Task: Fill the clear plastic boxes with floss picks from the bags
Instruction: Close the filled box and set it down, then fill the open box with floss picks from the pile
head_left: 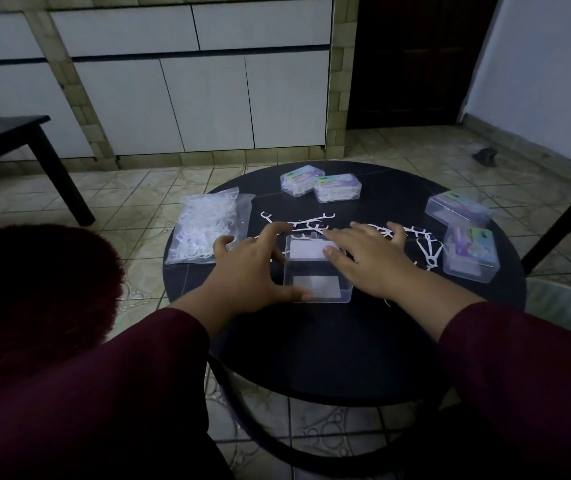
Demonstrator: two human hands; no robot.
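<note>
- While lying open on the round black worktop (311, 358), hinged lid flat toward the far side: empty clear plastic box (317, 270), thin-walled and see-through, by the look very light and apt to skid on the glossy surface.
- Held steady by the left hand (246, 271): thumb against the near-left corner, fingers spread along the left wall and past it, touching rather than clamped round.
- Laid flat with straight fingers: right hand (370, 258), thumb touching the lid's right edge, fingertips resting among the loose floss picks (412, 237) scattered beyond the box.
- Probably stiff but brittle at the hinge; best held by the side walls near the base, not by the lid.
- Loose picks: thin, white, near weightless, tangling by their arched heads; likely easier gathered in a small bunch and pinched by the handles than taken singly.
- Left of the box, near the worktop edge: clear bag of floss picks (204, 233), soft and crinkly, full, liable to spill if lifted by the bottom; better taken by its open end.
- Farther back, two filled boxes (318, 184), closed, touching each other.
- At the right, two more labelled boxes (464, 230), seemingly without picks, one behind the other.
</note>
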